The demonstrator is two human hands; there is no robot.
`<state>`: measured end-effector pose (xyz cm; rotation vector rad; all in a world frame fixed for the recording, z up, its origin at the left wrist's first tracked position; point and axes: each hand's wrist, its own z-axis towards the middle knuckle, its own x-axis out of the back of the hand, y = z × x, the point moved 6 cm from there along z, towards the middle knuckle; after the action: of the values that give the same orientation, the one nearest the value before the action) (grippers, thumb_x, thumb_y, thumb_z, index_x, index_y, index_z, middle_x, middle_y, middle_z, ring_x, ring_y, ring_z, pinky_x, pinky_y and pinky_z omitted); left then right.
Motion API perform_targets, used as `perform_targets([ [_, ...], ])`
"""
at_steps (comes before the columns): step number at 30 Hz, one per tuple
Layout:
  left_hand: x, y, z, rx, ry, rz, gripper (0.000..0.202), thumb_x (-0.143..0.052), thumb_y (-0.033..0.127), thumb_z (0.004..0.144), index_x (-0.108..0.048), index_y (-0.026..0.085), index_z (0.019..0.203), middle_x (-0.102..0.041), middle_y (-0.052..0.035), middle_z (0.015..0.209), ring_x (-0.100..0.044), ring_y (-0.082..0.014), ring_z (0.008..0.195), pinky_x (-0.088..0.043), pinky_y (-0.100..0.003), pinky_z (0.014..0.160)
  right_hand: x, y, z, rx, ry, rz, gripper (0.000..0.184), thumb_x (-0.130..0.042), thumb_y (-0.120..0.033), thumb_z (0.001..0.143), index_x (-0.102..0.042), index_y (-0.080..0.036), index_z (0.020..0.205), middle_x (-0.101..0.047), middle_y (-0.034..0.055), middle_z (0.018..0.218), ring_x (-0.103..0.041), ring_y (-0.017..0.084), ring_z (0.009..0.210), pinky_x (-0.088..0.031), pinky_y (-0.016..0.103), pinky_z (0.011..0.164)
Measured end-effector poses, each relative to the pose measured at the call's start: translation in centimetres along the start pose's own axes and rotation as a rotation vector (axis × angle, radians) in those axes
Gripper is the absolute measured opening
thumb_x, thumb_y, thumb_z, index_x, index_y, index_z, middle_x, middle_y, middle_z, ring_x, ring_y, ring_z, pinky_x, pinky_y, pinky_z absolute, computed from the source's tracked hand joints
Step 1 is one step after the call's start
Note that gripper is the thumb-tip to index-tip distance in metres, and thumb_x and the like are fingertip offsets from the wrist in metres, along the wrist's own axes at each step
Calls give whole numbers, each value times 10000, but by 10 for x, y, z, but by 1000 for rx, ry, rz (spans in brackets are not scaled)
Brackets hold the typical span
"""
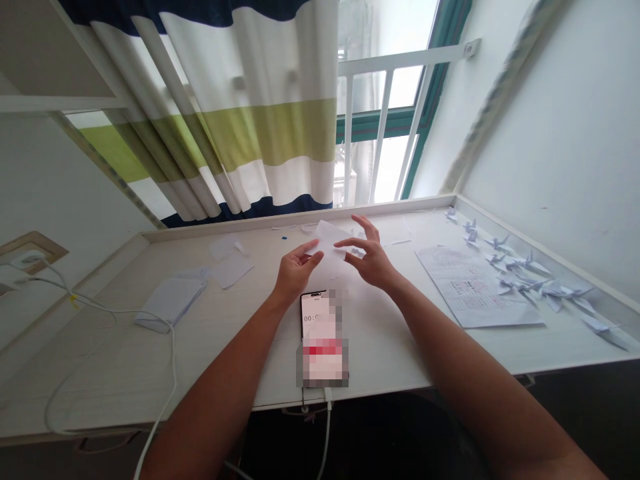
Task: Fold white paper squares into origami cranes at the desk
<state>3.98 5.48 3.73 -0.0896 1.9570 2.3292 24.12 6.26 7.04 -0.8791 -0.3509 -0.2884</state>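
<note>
A small white sheet of paper [330,241] is held up above the desk, beyond the phone. My left hand [297,267] pinches its left edge between thumb and fingers. On the other side, my right hand [370,257] has its fingers spread, with the index fingertip at the sheet's right part; whether it presses on the paper I cannot tell. Between my forearms lies a phone [323,367], plugged into a white cable, its screen partly blurred out. Behind my right hand, some white folded paper is partly hidden.
Several folded paper cranes [530,263] line the desk's right side, beside a written sheet [465,287]. At left are a paper stack [173,300], loose sheets [233,270] and a white cable [173,360]. A raised rim [240,223] edges the back, below a curtain [270,127].
</note>
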Motion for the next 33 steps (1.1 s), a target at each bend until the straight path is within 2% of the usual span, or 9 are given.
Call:
perform_targets([
  [2, 0, 0, 0, 7, 3, -36, 624, -894, 443, 767, -735, 183, 1312, -818, -76, 959, -753, -239, 953, -607, -394, 916, -2, -6, -1, 100, -32, -130, 177, -809, -218, 880, -815, -362, 984, -420, -56, 1664, -210, 388, 1617, -222, 741, 1252],
  [7, -3, -2, 4, 3, -10, -252, 507, -816, 526, 841, -790, 160, 1191, -794, -112, 1193, -737, -245, 1099, -523, -441, 1092, -4, -13, -2, 210, -86, -310, 168, -722, -228, 956, -782, -355, 1049, -538, -45, 1597, -351, 345, 1577, -274, 722, 1245],
  [11, -1, -6, 6, 94, 31, -345, 364, -836, 335, 846, -777, 146, 1151, -811, -90, 1084, -764, -204, 989, -518, -452, 1104, 1, -24, -2, 288, -57, -470, 196, -668, -229, 997, -762, -355, 1115, -548, -51, 1594, -356, 322, 1581, -198, 708, 1278],
  [14, -1, -3, 5, 149, 12, -412, 420, -802, 186, 857, -708, 167, 1266, -812, -73, 1050, -776, -178, 936, -547, -427, 1069, -2, -35, -4, 373, -120, -555, 287, -680, -201, 986, -740, -386, 1198, -537, -72, 1600, -367, 305, 1578, -148, 686, 1300],
  [19, -2, -3, 5, 242, -26, -469, 381, -708, 112, 905, -696, 133, 1285, -811, -104, 1105, -785, -176, 935, -567, -397, 1048, -6, -44, -6, 440, -231, -529, 268, -678, -226, 997, -736, -391, 1201, -689, -71, 1441, -488, 264, 1508, -151, 636, 1311],
  [22, -2, -4, 5, 264, -63, -445, 328, -715, 107, 892, -739, 119, 1219, -811, -119, 1112, -788, -200, 957, -558, -428, 1074, -4, -42, -5, 410, -209, -440, 182, -642, -247, 1026, -756, -360, 1111, -802, -51, 1229, -616, 251, 1388, -197, 609, 1298],
  [25, -6, -1, 2, 249, -150, -428, 303, -745, 141, 888, -764, 129, 1191, -800, -131, 1169, -783, -238, 1041, -542, -460, 1102, -2, -34, -3, 329, -121, -366, 123, -634, -281, 1032, -750, -318, 1015, -826, -16, 1099, -693, 262, 1259, -310, 596, 1236],
  [28, -12, 1, -3, 221, -223, -383, 321, -793, 182, 872, -772, 149, 1191, -792, -130, 1204, -766, -272, 1123, -522, -482, 1125, 0, -26, -1, 266, -26, -314, 125, -639, -319, 1024, -712, -279, 931, -803, 28, 1124, -687, 287, 1226, -413, 588, 1146],
  [33, -22, -2, -9, 174, -317, -307, 359, -828, 274, 873, -765, 160, 1209, -781, -129, 1246, -741, -304, 1194, -483, -514, 1164, 4, -12, 2, 102, 63, -195, 166, -628, -367, 1010, -669, -246, 904, -709, 107, 1325, -582, 353, 1370, -463, 632, 1102],
])
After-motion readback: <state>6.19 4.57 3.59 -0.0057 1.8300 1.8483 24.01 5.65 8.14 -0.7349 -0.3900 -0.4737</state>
